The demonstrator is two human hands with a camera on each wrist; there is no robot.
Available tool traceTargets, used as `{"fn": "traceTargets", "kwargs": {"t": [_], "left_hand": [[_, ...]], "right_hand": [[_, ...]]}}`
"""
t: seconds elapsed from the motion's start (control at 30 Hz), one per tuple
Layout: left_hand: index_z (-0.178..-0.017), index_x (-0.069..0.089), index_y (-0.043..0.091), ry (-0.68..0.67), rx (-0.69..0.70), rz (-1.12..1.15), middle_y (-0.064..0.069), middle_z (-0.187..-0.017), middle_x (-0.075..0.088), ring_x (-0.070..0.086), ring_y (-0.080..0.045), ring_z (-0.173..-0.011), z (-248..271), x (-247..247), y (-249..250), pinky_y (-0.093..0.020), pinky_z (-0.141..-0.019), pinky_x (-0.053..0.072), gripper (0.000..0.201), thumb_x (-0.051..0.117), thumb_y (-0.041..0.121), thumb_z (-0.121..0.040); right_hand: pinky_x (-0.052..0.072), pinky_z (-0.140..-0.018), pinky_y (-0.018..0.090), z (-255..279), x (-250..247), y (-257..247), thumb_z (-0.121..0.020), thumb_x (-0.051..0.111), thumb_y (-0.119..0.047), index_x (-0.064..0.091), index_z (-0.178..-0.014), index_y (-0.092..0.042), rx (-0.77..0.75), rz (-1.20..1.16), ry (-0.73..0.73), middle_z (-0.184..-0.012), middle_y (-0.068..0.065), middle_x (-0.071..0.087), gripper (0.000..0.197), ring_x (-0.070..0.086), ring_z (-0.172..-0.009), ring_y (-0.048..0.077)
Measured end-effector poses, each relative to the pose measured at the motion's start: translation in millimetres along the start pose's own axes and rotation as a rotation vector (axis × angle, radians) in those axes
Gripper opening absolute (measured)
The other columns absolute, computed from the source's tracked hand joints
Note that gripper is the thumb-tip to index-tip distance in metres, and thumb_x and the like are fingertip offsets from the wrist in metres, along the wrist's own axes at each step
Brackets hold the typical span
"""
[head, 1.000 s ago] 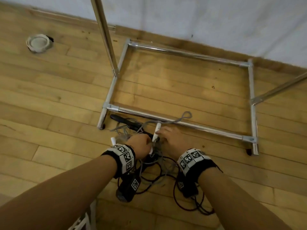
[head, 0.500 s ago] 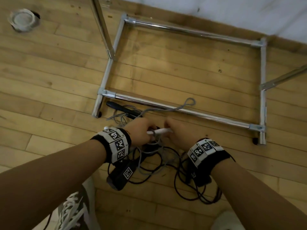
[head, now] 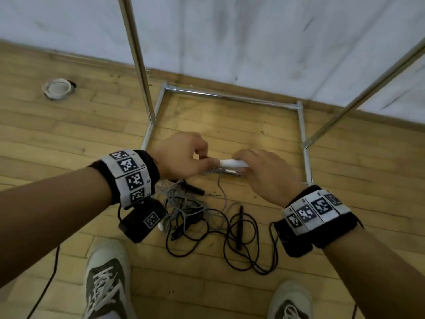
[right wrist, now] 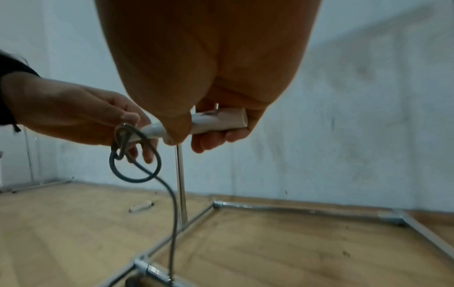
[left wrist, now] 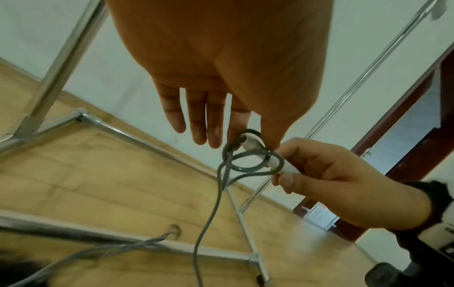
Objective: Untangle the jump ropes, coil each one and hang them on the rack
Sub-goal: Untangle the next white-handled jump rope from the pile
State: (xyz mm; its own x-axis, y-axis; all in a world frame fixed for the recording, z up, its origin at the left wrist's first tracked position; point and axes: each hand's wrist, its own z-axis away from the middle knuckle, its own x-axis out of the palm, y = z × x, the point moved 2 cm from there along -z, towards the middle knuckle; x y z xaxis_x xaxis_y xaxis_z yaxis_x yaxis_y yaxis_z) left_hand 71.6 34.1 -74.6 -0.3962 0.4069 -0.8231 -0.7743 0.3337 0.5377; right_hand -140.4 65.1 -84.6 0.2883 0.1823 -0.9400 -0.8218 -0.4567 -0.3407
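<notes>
- Right hand [head: 264, 173] has its grip clenched round the white handle [right wrist: 218, 120].
- Left hand [head: 181, 157] pinches the grey rope [left wrist: 248, 165] looped at the handle's tip.
- Black rope [head: 241, 245] lies tangled on the floor [head: 69, 134].

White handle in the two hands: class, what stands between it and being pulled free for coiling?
The grey rope is looped in a knot around the white handle, and it trails down into the tangle on the floor.
</notes>
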Motion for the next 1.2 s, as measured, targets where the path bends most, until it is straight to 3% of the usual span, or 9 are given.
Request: {"fn": "traceTargets", "kwargs": {"t": [0.13, 0.23, 0.33, 0.47, 0.7, 0.83, 0.93, 1.07, 1.2], "left_hand": [[-0.082, 0.058, 0.019, 0.055, 0.034, 0.13, -0.001, -0.08, 0.065, 0.059, -0.021, -0.071, 13, -33, 42, -0.037, -0.063, 0.048, 0.021, 0.071, 0.035, -0.084], [-0.093, 0.056, 0.023, 0.045, 0.058, 0.143, 0.002, -0.09, 0.069, 0.066, -0.02, -0.08, 25, -58, 66, -0.04, -0.071, 0.056, 0.014, 0.067, 0.024, -0.085], [-0.102, 0.057, 0.026, 0.117, 0.14, 0.1, 0.01, -0.091, 0.066, 0.065, -0.007, -0.079, 37, -82, 89, -0.026, -0.067, 0.051, 0.015, 0.064, 0.028, -0.089], [-0.108, 0.059, 0.03, 0.25, 0.167, 0.09, 0.014, -0.095, 0.065, 0.063, -0.002, -0.086, 52, -112, 110, -0.019, -0.068, 0.049, 0.024, 0.067, 0.041, -0.088], [-0.132, 0.054, 0.028, 0.208, 0.186, 0.218, 0.017, -0.111, 0.068, 0.062, 0.006, -0.103, 81, -133, 128, -0.02, -0.091, 0.049, 0.054, 0.057, 0.058, -0.088], [-0.14, 0.05, 0.021, 0.222, 0.185, 0.333, 0.011, -0.122, 0.065, 0.061, -0.004, -0.113, 85, -130, 134, -0.03, -0.101, 0.049, 0.039, 0.051, 0.027, -0.102], [-0.132, 0.056, 0.023, 0.279, 0.231, 0.263, 0.014, -0.111, 0.067, 0.063, 0.0, -0.104, 83, -130, 141, -0.017, -0.09, 0.051, 0.035, 0.06, 0.026, -0.097], [-0.101, 0.069, 0.019, 0.342, 0.269, 0.266, 0.009, -0.08, 0.074, 0.07, -0.003, -0.077, 81, -132, 142, -0.022, -0.074, 0.056, 0.009, 0.063, 0.024, -0.096], [-0.105, 0.07, 0.019, 0.318, 0.264, 0.247, 0.011, -0.076, 0.071, 0.069, 0.0, -0.073, 78, -129, 141, -0.017, -0.069, 0.054, 0.018, 0.059, 0.031, -0.097]], "right_hand": [[0.047, -0.065, 0.035, 23, -58, -24, -0.092, 0.063, -0.022, 0.062, -0.115, -0.018, -0.011, 0.101, 0.155, -0.101, 0.001, 0.065, 0.023, 0.059, -0.08, 0.025], [0.045, -0.066, 0.035, 40, -99, -33, -0.095, 0.061, -0.023, 0.062, -0.119, -0.017, 0.027, 0.111, 0.226, -0.104, 0.001, 0.065, 0.025, 0.059, -0.084, 0.025], [0.049, -0.079, 0.043, 51, -135, -41, -0.097, 0.058, -0.023, 0.06, -0.124, -0.016, 0.06, 0.086, 0.24, -0.112, 0.002, 0.064, 0.028, 0.06, -0.093, 0.026], [0.048, -0.076, 0.043, 63, -174, -50, -0.099, 0.054, -0.025, 0.057, -0.122, -0.017, 0.085, 0.093, 0.264, -0.105, 0.001, 0.06, 0.025, 0.057, -0.085, 0.023], [0.032, -0.057, 0.018, 81, -203, -58, -0.098, 0.055, -0.023, 0.057, -0.104, -0.018, 0.035, 0.013, 0.363, -0.077, -0.012, 0.052, 0.008, 0.05, -0.065, 0.004], [0.034, -0.062, 0.009, 84, -196, -63, -0.098, 0.055, -0.021, 0.057, -0.099, -0.022, 0.023, -0.128, 0.353, -0.08, -0.012, 0.053, 0.002, 0.049, -0.072, -0.002], [0.036, -0.063, 0.01, 80, -188, -69, -0.098, 0.056, -0.023, 0.058, -0.096, -0.025, 0.01, -0.206, 0.292, -0.078, -0.011, 0.055, 0.003, 0.049, -0.07, 0.001], [0.045, -0.061, 0.022, 74, -183, -72, -0.098, 0.057, -0.024, 0.058, -0.102, -0.029, 0.019, -0.304, 0.253, -0.079, -0.005, 0.063, 0.007, 0.057, -0.07, 0.012], [0.044, -0.061, 0.018, 70, -181, -69, -0.096, 0.06, -0.022, 0.059, -0.105, -0.031, 0.017, -0.302, 0.267, -0.082, -0.008, 0.065, 0.013, 0.058, -0.072, 0.01]]}}
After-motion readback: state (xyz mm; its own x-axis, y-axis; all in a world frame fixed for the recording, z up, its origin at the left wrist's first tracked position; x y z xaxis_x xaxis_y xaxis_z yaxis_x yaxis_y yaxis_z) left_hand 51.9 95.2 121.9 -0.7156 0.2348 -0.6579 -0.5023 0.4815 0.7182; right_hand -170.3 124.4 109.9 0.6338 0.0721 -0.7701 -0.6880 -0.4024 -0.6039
